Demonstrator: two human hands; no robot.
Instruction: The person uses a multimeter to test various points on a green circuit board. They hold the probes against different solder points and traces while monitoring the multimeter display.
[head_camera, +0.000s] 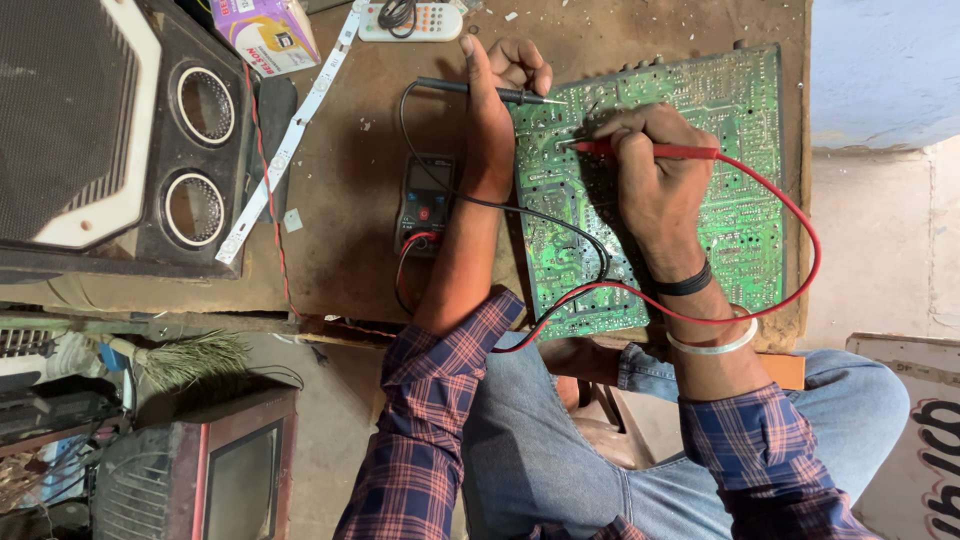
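In the head view, the left hand (497, 75) pinched the black probe (480, 90), lying crosswise with its tip on the green circuit board (740, 130). The right hand (650, 165) gripped the red probe (660, 151), tip pointing left, just beside and below the black tip.

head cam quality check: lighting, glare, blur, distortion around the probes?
Head view: soft, even daylight, no hard glare on the green circuit board; both hands cast only faint shadows. Left hand with the black probe and right hand with the red probe are sharp, no motion blur. Wide-angle bend shows at the edges, near the speaker box. The lower-left corner is darker.
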